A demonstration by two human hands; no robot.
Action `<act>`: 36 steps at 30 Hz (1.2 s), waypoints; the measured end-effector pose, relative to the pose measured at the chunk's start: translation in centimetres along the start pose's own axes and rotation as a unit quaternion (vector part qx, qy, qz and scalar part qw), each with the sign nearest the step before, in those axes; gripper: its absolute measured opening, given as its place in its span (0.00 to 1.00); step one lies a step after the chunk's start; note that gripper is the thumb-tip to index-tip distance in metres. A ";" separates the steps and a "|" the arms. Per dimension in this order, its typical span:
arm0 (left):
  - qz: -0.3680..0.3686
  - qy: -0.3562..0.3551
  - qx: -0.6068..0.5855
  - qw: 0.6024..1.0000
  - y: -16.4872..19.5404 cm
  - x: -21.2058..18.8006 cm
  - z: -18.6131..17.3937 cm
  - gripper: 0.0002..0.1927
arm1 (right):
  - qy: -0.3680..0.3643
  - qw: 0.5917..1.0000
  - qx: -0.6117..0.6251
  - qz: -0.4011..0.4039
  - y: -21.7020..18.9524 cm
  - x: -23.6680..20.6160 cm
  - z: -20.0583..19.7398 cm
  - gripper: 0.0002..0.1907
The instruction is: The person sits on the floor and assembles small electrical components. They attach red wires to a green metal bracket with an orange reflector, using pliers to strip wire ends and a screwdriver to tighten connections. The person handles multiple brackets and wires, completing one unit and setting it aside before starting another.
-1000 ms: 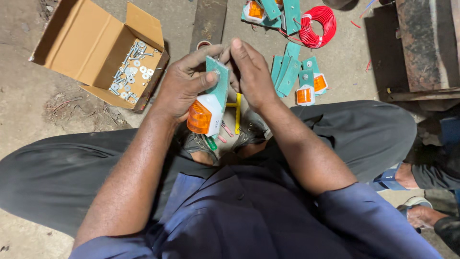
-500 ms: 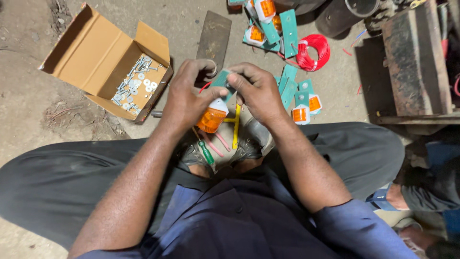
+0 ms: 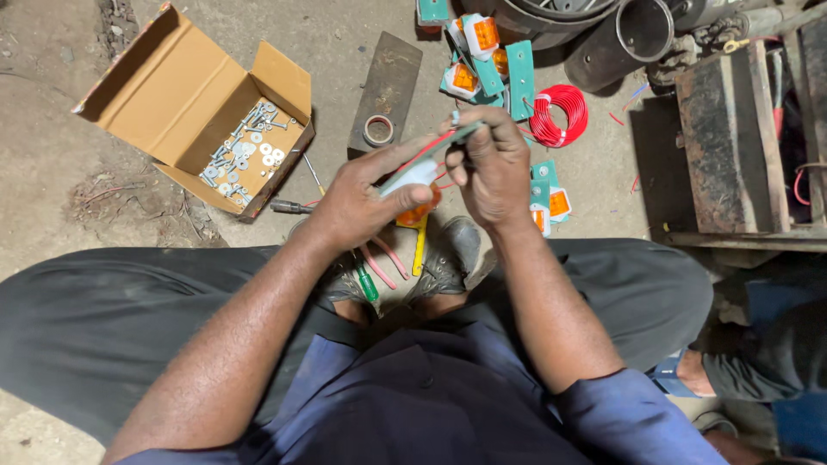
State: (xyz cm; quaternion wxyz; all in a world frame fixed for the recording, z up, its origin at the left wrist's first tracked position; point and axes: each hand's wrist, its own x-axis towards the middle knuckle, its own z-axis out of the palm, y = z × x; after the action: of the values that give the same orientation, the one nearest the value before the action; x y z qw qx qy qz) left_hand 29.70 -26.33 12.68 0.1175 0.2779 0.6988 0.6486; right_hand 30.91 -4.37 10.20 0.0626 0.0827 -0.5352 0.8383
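Observation:
My left hand [image 3: 362, 202] grips a small lamp unit with an orange lens [image 3: 419, 209] on a teal metal bracket, held above my lap. My right hand [image 3: 489, 168] pinches the upper end of the same bracket [image 3: 435, 148] and a red wire that runs from it. Both hands are close together, fingers curled around the part. Below them on the ground lie pliers with pink handles [image 3: 385, 261], a yellow-handled tool [image 3: 419, 250] and a green-handled screwdriver [image 3: 367, 284].
An open cardboard box [image 3: 185, 95] holding several screws and washers sits at the upper left. More teal brackets with orange lamps [image 3: 487, 60], a coil of red wire [image 3: 560, 116], a tape roll [image 3: 377, 131] and a dark metal block [image 3: 392, 77] lie ahead. Rusty metal parts [image 3: 741, 138] stand right.
The lamp unit has been turned so that its edge faces up, and my right hand has shifted to pinch its upper end. The view has tilted, showing more ground ahead.

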 end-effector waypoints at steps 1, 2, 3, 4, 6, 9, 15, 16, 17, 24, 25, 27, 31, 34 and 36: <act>0.013 -0.013 -0.030 0.999 0.1 0.2 -0.1 0.32 | -0.021 0.999 0.027 -0.006 -0.3 0.2 -0.2 0.13; 0.026 -0.028 -0.061 0.997 0.1 0.4 -0.2 0.32 | -0.041 0.998 0.054 -0.011 -0.6 0.3 -0.4 0.12; 0.004 -0.023 -0.069 0.997 0.2 0.5 -0.4 0.33 | -0.052 0.997 0.064 -0.013 -0.8 0.4 -0.5 0.11; -0.019 -0.020 -0.078 0.997 0.3 0.6 -0.5 0.34 | -0.063 0.995 0.073 -0.014 -1.1 0.4 -0.6 0.11; -0.072 -0.015 -0.105 0.992 0.5 0.9 -0.4 0.34 | -0.076 0.994 0.076 -0.014 -1.6 0.4 -0.5 0.11; -0.125 0.008 -0.125 0.984 0.8 1.2 -0.3 0.31 | -0.072 0.996 0.048 0.004 -2.1 0.5 0.1 0.16; -0.013 0.118 0.131 0.984 1.2 1.1 -0.8 0.28 | 0.000 0.989 0.032 0.142 -3.8 1.0 1.6 0.37; -0.006 0.116 0.158 0.980 1.3 0.9 -0.9 0.29 | 0.003 0.989 0.001 0.149 -3.9 1.0 1.9 0.35; 0.000 0.115 0.186 0.976 1.3 0.7 -0.9 0.30 | 0.005 0.987 -0.030 0.155 -3.9 1.1 2.1 0.34; 0.141 0.080 0.289 0.944 0.9 0.8 -1.9 0.22 | 0.040 0.987 -0.114 0.102 -2.9 1.1 1.9 0.26; 0.138 0.079 0.315 0.936 0.9 0.8 -1.9 0.20 | 0.045 0.988 -0.107 0.100 -2.6 1.1 1.8 0.24; 0.149 0.076 0.363 0.917 0.9 0.7 -1.9 0.17 | 0.052 0.988 -0.100 0.101 -2.3 1.0 1.6 0.21; 0.190 0.081 0.446 0.871 0.9 0.4 -1.7 0.14 | 0.061 0.987 -0.104 0.107 -1.8 0.8 1.7 0.21; 0.162 0.092 0.450 0.873 0.4 0.6 -1.4 0.14 | 0.061 0.987 -0.106 0.104 -1.7 0.9 1.9 0.21; 0.147 0.116 0.441 0.878 -0.1 0.8 -1.2 0.14 | 0.058 0.987 -0.105 0.103 -1.6 1.0 1.9 0.21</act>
State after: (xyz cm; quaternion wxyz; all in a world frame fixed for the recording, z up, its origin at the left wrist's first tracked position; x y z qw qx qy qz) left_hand 28.40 -26.90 12.86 -0.1955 0.3234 0.8722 0.3107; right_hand 30.34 -5.41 12.61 0.0154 -0.0288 -0.6213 0.7829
